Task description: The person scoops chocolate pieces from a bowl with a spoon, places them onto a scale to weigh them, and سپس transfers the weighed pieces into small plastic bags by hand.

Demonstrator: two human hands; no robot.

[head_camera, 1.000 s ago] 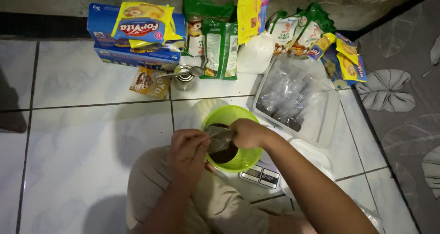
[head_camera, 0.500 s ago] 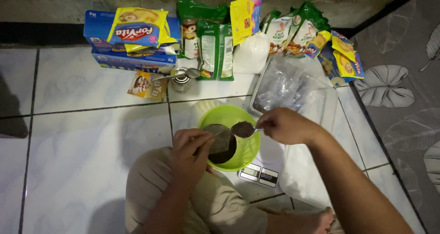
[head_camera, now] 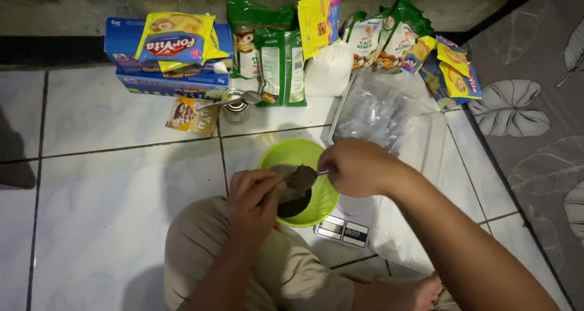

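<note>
The floor [head_camera: 109, 183] is glossy white tile with dark grout lines; a grey leaf-print mat [head_camera: 535, 122] lies along its right side. A clear plastic tub [head_camera: 420, 134], rectangular and holding crinkled clear bags, sits right of centre, just beside the bowl. A blue carton [head_camera: 121, 49] lies at the wall with a yellow pouch [head_camera: 176, 40] on top; green and yellow packets [head_camera: 274, 49] and a white bag [head_camera: 328, 67] stand in a row to its right. A small open tin [head_camera: 234, 110] stands in front of them.

The bowl [head_camera: 298, 156], round, bright green plastic, rests on a white scale [head_camera: 344, 229] just in front of the person's knee and holds dark brown powder.

The left hand [head_camera: 255, 195] is curled closed around a small brown sachet [head_camera: 281, 174], gripped at the bowl's near rim over the powder. The right hand [head_camera: 356, 165] is closed in a fist around the handle of a spoon [head_camera: 302, 177]. The spoon's long axis runs roughly level, left to right; its bowl points left toward the left hand, heaped with brown powder, above the bowl's middle.
</note>
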